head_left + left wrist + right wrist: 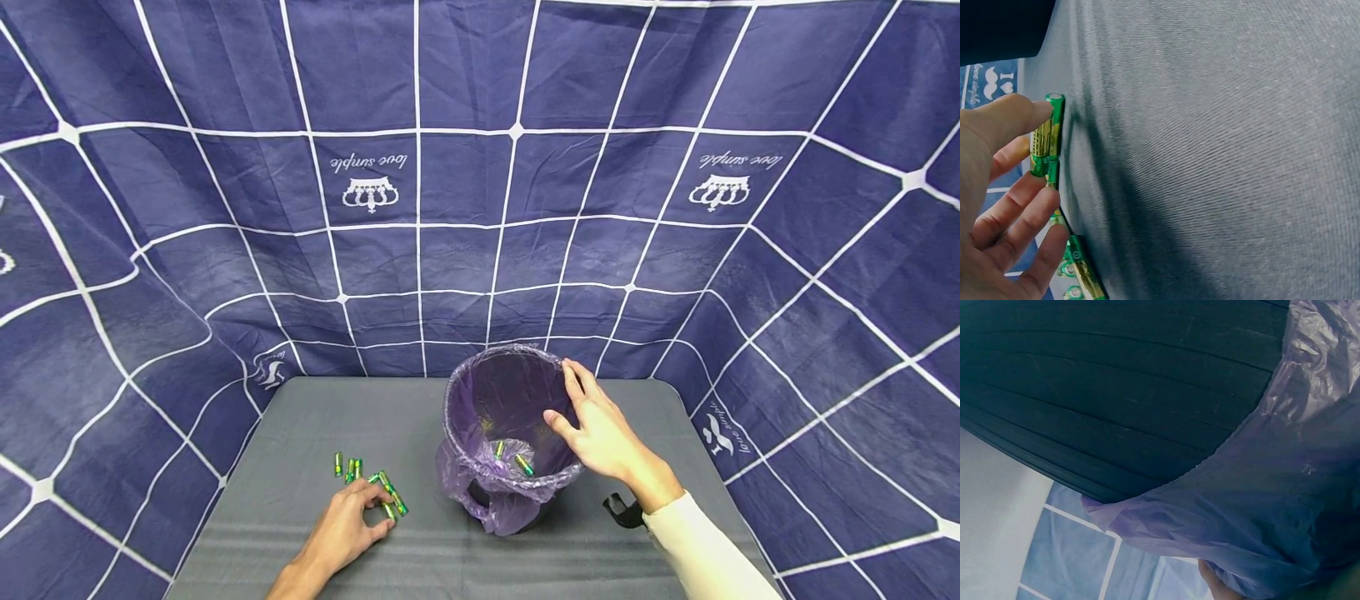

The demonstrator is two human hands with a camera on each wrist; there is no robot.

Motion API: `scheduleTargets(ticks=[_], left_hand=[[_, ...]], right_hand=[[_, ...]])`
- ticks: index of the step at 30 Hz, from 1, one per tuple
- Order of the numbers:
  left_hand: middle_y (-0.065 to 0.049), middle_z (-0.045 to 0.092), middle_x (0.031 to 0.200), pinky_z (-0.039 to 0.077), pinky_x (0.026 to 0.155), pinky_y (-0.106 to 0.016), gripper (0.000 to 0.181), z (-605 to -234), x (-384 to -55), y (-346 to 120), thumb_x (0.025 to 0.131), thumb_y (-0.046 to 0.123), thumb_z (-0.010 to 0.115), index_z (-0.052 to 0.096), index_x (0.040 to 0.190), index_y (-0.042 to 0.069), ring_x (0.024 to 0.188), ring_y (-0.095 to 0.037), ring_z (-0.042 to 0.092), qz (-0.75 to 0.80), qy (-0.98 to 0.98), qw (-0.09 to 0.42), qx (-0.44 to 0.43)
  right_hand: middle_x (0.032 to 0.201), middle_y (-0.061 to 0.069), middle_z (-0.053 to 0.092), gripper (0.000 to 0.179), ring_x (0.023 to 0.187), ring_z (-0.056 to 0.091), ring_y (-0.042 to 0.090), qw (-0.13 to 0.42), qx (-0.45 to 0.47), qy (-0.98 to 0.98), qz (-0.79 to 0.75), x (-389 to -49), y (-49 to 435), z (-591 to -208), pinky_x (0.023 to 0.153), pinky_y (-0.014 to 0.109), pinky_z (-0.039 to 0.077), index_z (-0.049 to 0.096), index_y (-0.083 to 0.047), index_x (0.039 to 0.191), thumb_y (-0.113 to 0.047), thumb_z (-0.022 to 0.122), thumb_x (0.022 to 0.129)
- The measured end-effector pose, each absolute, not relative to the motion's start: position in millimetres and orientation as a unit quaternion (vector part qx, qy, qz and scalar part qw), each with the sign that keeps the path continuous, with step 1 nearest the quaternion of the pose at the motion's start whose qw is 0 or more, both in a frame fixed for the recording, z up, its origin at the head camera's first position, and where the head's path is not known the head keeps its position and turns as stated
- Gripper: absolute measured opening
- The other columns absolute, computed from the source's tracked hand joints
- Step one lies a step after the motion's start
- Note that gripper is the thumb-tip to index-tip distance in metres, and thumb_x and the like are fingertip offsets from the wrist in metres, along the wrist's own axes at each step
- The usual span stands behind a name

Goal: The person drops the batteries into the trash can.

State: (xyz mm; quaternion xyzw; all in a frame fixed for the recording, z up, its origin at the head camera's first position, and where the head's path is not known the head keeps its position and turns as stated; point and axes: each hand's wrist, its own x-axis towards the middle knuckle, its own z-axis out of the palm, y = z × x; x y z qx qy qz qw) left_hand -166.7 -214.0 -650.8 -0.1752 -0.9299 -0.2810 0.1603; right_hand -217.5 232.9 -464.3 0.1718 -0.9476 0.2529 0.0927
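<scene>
Several green-and-gold batteries (349, 471) lie on the grey cloth at the left in the head view. My left hand (347, 521) is among them, its thumb and index finger pinching one battery (1040, 147), while another lies right behind it in the left wrist view. To the right stands a dark trash can (1116, 400) lined with a purple plastic bag (510, 517). My right hand (600, 429) grips its right rim, thumb on the inner side; in the right wrist view only a bit of a finger (1215, 584) shows below the bag. Two batteries (523, 465) lie inside the can.
A grey cloth (300, 417) covers the table. Blue curtains (465, 258) with white grid lines hang behind and on both sides. Near the right forearm lies a black strap-like thing (622, 510) on the cloth.
</scene>
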Motion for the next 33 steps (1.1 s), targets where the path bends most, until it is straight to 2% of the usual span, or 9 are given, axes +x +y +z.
scheduleTargets(ticks=[6, 10, 16, 23, 27, 33], left_hand=[[0.011, 0.072, 0.093, 0.06, 0.076, -0.028, 0.041, -644.2, -168.1, -212.0, 0.067, 0.013, 0.11, 0.084, 0.097, 0.024, 0.084, -0.011, 0.071, -0.292, -0.915, 0.2, -0.193], [0.012, 0.074, 0.097, 0.063, 0.078, -0.028, 0.041, -635.9, -169.4, -209.5, 0.068, 0.013, 0.11, 0.086, 0.099, 0.023, 0.085, -0.01, 0.074, -0.298, -0.914, 0.201, -0.188], [0.007, 0.076, 0.098, 0.063, 0.078, -0.029, 0.045, -620.8, -172.8, -206.1, 0.067, 0.01, 0.111, 0.087, 0.103, 0.021, 0.085, -0.015, 0.077, -0.306, -0.903, 0.226, -0.201], [0.005, 0.078, 0.097, 0.058, 0.074, -0.025, 0.05, -606.4, -179.9, -204.1, 0.064, 0.01, 0.112, 0.087, 0.105, 0.022, 0.085, 0.001, 0.068, -0.297, -0.889, 0.269, -0.219], [0.008, 0.077, 0.098, 0.056, 0.071, -0.026, 0.05, -595.2, -184.5, -201.8, 0.065, 0.01, 0.112, 0.087, 0.107, 0.024, 0.084, 0.003, 0.065, -0.295, -0.888, 0.279, -0.218], [0.006, 0.077, 0.1, 0.059, 0.074, -0.025, 0.051, -576.7, -191.4, -199.6, 0.066, 0.006, 0.111, 0.087, 0.109, 0.022, 0.083, -0.01, 0.074, -0.304, -0.878, 0.294, -0.224]], right_hand=[[0.188, 0.029, 0.032, 0.09, 0.17, 0.044, 0.054, 0.089, 0.171, -0.949, 0.249, -217.5, 233.7, -464.2, 0.133, 0.073, 0.043, 0.028, 0.007, 0.18, -0.038, 0.071, 0.115], [0.188, 0.029, 0.032, 0.09, 0.17, 0.044, 0.054, 0.089, 0.17, -0.949, 0.249, -217.4, 233.6, -464.2, 0.133, 0.073, 0.043, 0.028, 0.007, 0.18, -0.038, 0.071, 0.115], [0.187, 0.03, 0.032, 0.09, 0.17, 0.044, 0.054, 0.089, 0.17, -0.949, 0.251, -217.1, 233.1, -463.6, 0.133, 0.074, 0.043, 0.028, 0.007, 0.18, -0.035, 0.072, 0.114], [0.188, 0.029, 0.032, 0.089, 0.169, 0.045, 0.054, 0.089, 0.169, -0.949, 0.25, -216.9, 233.2, -464.5, 0.133, 0.074, 0.043, 0.029, 0.007, 0.18, -0.036, 0.072, 0.114], [0.188, 0.028, 0.032, 0.089, 0.169, 0.046, 0.054, 0.088, 0.169, -0.95, 0.249, -216.7, 233.5, -465.2, 0.132, 0.074, 0.043, 0.028, 0.007, 0.18, -0.037, 0.07, 0.115], [0.188, 0.028, 0.031, 0.09, 0.169, 0.047, 0.053, 0.088, 0.17, -0.95, 0.248, -216.9, 233.6, -464.7, 0.132, 0.074, 0.044, 0.028, 0.006, 0.181, -0.039, 0.069, 0.115]])
